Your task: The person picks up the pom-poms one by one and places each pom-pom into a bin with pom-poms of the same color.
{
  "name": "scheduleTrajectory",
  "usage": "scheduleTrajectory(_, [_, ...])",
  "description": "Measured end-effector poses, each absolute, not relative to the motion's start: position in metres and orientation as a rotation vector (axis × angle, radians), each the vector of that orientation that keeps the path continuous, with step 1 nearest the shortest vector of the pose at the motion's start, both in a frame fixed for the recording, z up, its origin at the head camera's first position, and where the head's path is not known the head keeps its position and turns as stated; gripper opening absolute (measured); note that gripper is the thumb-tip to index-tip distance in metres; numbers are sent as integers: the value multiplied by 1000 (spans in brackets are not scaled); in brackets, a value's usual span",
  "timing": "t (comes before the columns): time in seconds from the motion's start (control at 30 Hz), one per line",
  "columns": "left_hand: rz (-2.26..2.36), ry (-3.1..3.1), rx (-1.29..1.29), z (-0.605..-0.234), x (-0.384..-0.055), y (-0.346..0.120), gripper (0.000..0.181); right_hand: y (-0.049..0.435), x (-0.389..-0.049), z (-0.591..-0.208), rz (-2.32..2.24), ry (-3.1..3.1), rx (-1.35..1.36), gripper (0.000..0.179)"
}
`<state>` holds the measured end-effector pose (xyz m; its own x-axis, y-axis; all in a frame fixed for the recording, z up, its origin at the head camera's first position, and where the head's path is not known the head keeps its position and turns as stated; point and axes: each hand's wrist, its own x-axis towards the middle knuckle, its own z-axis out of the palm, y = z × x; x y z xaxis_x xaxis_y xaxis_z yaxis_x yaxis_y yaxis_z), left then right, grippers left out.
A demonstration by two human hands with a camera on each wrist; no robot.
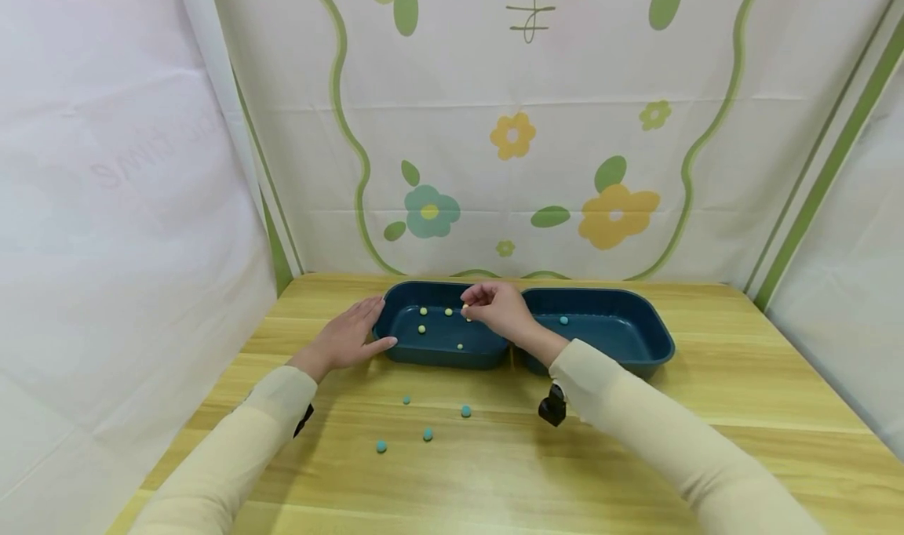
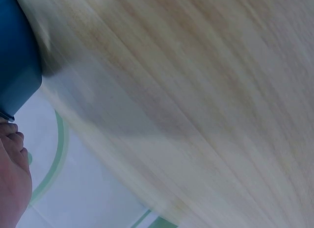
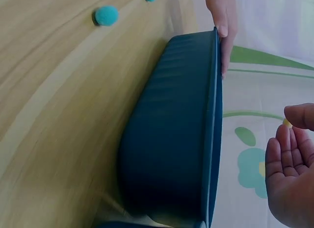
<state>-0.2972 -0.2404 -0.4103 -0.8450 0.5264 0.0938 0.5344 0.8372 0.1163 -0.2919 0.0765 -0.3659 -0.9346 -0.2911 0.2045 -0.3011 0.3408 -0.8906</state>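
Observation:
My right hand (image 1: pixel 497 311) is over the right part of the left blue bin (image 1: pixel 441 356), pinching a small yellow pom-pom (image 3: pixel 287 122) between thumb and fingertips. Several yellow pom-poms (image 1: pixel 421 329) lie scattered on that bin's floor. At the bin's left end, my left hand (image 1: pixel 349 337) rests on the rim with its fingers extended and thumb along the near side. The right wrist view shows the left hand (image 3: pixel 223 22) at the bin's far end. In the left wrist view only part of the left hand (image 2: pixel 12 174) appears, beside the bin's corner.
A second blue bin (image 1: pixel 657 347) stands right beside the first, with a blue pom-pom (image 1: pixel 563 320) inside. Several blue pom-poms (image 1: pixel 428 434) lie on the wooden table (image 1: pixel 494 480) in front of the bins. A patterned cloth (image 1: pixel 452 127) hangs behind.

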Motion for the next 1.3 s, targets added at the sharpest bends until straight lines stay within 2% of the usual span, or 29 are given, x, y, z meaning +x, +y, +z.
scheduleTrajectory(0.7, [-233, -2968, -849, -411, -299, -239, 87, 39, -327, -395, 1644, -2568, 330, 6])
scheduleTrajectory(1.07, [-222, -2966, -851, -410, -297, -241, 87, 36, -328, -403, 1562, -2650, 284, 13])
scheduleTrajectory(1.3, [-226, -2965, -849, -409, -296, -240, 88, 34, -329, -404, 1543, -2666, 262, 9])
